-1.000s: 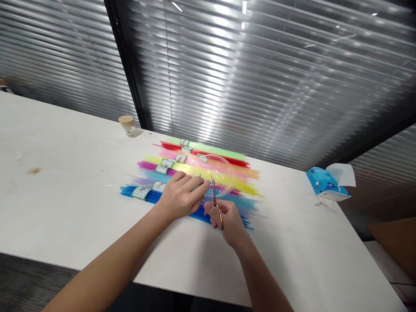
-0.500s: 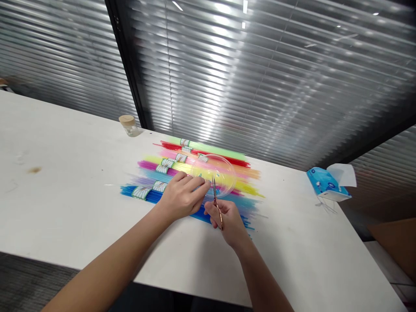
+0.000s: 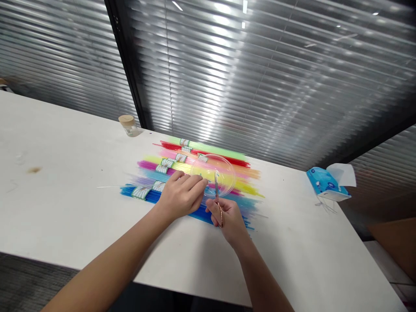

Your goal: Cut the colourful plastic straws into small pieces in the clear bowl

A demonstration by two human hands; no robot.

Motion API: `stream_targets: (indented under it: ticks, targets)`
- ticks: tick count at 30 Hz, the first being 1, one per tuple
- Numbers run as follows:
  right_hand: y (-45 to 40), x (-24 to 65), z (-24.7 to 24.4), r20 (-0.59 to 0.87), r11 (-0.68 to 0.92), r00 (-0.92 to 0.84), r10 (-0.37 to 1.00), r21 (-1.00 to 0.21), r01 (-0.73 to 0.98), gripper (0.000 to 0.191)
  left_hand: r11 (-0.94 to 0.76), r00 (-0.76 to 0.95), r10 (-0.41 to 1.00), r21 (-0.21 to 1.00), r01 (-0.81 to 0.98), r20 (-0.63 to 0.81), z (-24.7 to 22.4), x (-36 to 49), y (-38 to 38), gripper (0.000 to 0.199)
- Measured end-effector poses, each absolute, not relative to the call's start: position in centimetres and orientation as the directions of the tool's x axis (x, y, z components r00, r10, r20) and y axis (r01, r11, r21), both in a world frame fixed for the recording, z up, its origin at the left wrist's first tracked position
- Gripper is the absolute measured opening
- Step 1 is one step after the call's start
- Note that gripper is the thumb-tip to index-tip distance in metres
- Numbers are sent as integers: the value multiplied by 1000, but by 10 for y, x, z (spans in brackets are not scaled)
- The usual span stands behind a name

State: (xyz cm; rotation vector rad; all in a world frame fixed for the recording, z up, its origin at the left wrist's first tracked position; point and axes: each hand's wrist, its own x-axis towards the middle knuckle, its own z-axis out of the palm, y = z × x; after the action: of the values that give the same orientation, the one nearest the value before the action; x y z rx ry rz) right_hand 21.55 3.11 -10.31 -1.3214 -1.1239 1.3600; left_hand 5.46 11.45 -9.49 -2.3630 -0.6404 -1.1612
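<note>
My left hand [image 3: 182, 194] is closed in a pinch over the clear round plastic bowl [image 3: 233, 182]. A thin pale straw [image 3: 108, 186] sticks out to the left from behind that hand; its other end is at my fingertips. My right hand [image 3: 227, 219] grips a pair of copper-handled scissors [image 3: 217, 190], blades pointing away from me over the bowl. The blades look nearly closed. Small bits lie in the bowl, too small to name. Beneath both hands are bundles of thin coloured straws [image 3: 203, 214], several with paper bands.
A small jar [image 3: 129, 126] with a wooden lid stands at the back left of the white table [image 3: 65, 208]. On the right lie a blue tissue pack [image 3: 326, 184] and some thin clear strands [image 3: 326, 207]. Blinds [image 3: 208, 78] rise behind the table's far edge.
My left hand has shifted slightly left, and the pale straw's far end has moved left with it. The scissors have turned a little to the right, their blades closer together.
</note>
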Motion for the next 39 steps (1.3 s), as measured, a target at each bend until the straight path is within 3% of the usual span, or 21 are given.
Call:
stream_targets:
  ticks: [39]
  targets:
    - [29,214,-100,-153,-150,-66,986,-987,55,55,-827,589,199,-188,529,783,-91,56,113,15]
